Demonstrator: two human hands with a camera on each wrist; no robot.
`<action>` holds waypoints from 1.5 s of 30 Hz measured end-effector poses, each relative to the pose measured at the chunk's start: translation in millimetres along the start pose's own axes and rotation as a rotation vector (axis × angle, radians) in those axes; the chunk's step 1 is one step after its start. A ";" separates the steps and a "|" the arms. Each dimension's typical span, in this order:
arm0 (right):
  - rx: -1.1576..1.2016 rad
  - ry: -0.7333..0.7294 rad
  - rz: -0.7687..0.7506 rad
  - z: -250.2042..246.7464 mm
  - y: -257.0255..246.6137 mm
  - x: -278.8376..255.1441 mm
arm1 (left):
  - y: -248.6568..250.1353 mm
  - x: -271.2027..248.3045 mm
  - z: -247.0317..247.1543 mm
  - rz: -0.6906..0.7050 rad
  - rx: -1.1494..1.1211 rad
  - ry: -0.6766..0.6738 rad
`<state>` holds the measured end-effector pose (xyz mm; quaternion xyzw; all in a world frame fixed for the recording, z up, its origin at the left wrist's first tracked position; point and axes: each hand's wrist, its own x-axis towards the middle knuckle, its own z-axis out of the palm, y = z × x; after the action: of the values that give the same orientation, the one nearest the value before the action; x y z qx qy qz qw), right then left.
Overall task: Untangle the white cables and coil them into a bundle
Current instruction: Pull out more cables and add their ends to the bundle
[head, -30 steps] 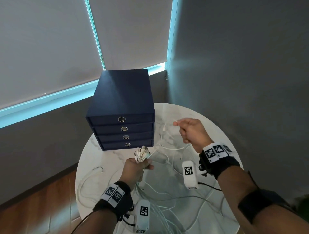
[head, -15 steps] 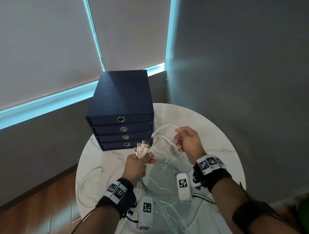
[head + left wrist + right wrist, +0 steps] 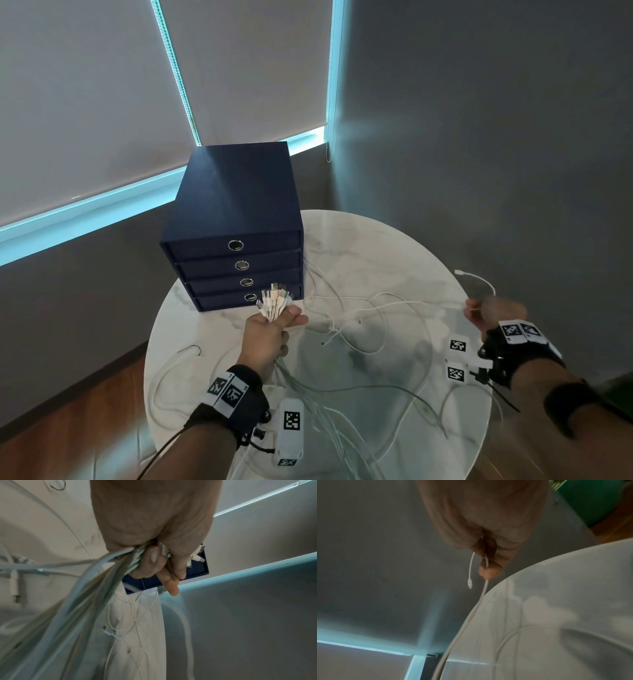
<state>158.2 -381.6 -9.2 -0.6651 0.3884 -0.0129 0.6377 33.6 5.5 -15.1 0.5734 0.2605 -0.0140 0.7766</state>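
Observation:
My left hand (image 3: pixel 274 329) grips a bunch of white cables (image 3: pixel 96 585) just below their plugs (image 3: pixel 275 298), which fan out upward in front of the drawer box. The loose lengths hang from the fist and trail across the round marble table (image 3: pixel 383 246). My right hand (image 3: pixel 493 310) is out at the table's right edge, pinching a single white cable (image 3: pixel 481 596) near its end. The short end with its small connector (image 3: pixel 460 272) curls up past the fingers. The cable runs slack leftward from that hand across the table.
A dark blue box with several drawers (image 3: pixel 236 219) stands at the table's back left, close behind the left hand. More white cables (image 3: pixel 346 329) lie tangled over the middle and front. Grey walls close in on the right, wooden floor (image 3: pixel 68 411) lies below left.
My right hand has swung from the table's middle out to its right edge, drawing one cable out of the tangle. The left hand has held its bunch almost still.

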 end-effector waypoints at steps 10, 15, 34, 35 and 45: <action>-0.011 -0.042 -0.450 48.7 10.1 -61.0 | 16.0 -6.3 21.3 0.088 -0.079 -0.080; -0.166 -1.085 -0.442 119.5 31.7 -177.5 | 28.6 -15.7 35.0 0.134 -0.118 -0.071; -0.671 -1.152 -0.131 76.7 88.2 -153.2 | 74.6 -9.8 15.0 0.226 -0.434 -0.022; -0.682 -1.155 -0.119 70.5 88.7 -147.4 | 74.4 -8.9 14.3 0.224 -0.437 -0.020; -0.681 -0.912 -0.329 10.8 50.6 -99.8 | 75.8 3.7 -2.3 0.224 -0.479 0.016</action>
<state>68.7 -313.6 -6.9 -0.8223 -0.0509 0.3007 0.4805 60.2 34.5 49.8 0.3987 0.1975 0.1388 0.8848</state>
